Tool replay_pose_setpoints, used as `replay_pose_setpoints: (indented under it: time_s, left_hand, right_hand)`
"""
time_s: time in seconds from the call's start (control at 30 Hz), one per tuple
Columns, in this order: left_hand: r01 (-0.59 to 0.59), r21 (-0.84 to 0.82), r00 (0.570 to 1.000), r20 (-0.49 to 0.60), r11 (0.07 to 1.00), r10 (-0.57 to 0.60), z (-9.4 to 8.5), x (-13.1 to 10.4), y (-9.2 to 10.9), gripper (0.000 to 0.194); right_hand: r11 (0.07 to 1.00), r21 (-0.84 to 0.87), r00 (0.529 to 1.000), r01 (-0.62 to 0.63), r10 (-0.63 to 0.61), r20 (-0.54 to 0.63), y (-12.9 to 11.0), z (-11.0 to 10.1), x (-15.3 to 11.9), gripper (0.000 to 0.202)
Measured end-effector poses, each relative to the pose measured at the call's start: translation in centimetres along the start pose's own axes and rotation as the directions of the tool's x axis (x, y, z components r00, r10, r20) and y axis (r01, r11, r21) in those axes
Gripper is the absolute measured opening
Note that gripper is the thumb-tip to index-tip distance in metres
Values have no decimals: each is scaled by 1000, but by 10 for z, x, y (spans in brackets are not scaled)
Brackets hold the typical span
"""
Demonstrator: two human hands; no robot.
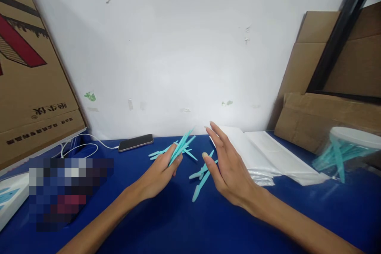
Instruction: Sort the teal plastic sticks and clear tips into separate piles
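My left hand (165, 166) is closed around a bundle of slim turquoise plastic eyebrow razors (182, 147), their ends pointing up and away to the right. Behind that hand, more of the same razors (157, 153) lie loose on the blue table (166, 222). My right hand (226, 158) is held open, fingers stretched and thumb apart, with nothing visible in it. Just left of its thumb lies a small group of loose razors (200, 188), some partly hidden by the hand. The fine detail of the blades is too small to make out.
White plastic bags (262, 154) lie flat behind my right hand. A clear tub (345, 154) with a white rim holds more razors at the right. A phone (135, 143) on a white cable is near the wall. Cardboard boxes (38, 79) flank the table; a blurred-out item (65, 190) lies left.
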State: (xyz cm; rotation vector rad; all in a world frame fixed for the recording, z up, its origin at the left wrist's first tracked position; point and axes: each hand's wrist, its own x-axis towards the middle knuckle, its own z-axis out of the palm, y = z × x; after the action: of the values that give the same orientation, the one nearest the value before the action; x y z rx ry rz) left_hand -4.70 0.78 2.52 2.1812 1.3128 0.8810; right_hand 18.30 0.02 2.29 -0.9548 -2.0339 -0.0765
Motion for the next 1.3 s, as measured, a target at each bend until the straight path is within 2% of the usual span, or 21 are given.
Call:
replay_pose_setpoints:
  time_s: [0.1,0.27,0.4,0.53,0.6,0.67,0.73,0.83,0.93,1.03,1.17,1.3]
  left_hand:
    - [19,-182,1000,15,983,-16,11,-1,2,32]
    - [-68,-180,998,-18,981,65,29,-3,-5,23]
    - [-147,-216,989,-46,965,140,33,-3,-4,18]
    - [-158,-186,986,-90,970,143,31,-3,3,14]
    - [-122,-239,989,-111,963,98,31,-3,6,17]
    - [-53,-325,989,-148,944,5,30,-3,6,25]
    - [20,-408,982,-163,913,-94,27,-1,5,39]
    - [77,-495,979,-128,865,-161,22,2,3,55]
    - [84,-556,970,-143,827,-195,22,6,-1,56]
    - [66,-572,957,-196,818,-214,31,7,-5,49]
    - [19,-549,942,-271,836,-200,42,1,-7,43]
    - [-72,-462,906,-401,884,-135,39,-8,-8,42]
  right_hand:
    - [994,88,997,-67,63,49,-3,5,-3,76]
    - [965,249,992,-80,52,115,-10,8,-7,91]
    - [947,321,996,-21,-10,94,-12,6,-8,79]
    - [955,278,989,103,-129,75,-12,4,-8,68]
    - [960,236,981,151,-176,87,-12,3,-8,68]
    - [961,209,977,180,-199,72,-13,3,-9,71]
    - [959,197,979,202,-205,-1,-14,4,-9,74]
    - [964,189,981,189,-179,-69,-15,6,-10,71]
    - [970,159,981,183,-190,32,-15,8,-11,67]
    - [976,126,973,177,-193,129,-14,11,-12,64]
    - [986,112,972,126,-146,184,-14,12,-13,60]
    - [980,143,956,137,-169,240,-16,13,-14,58]
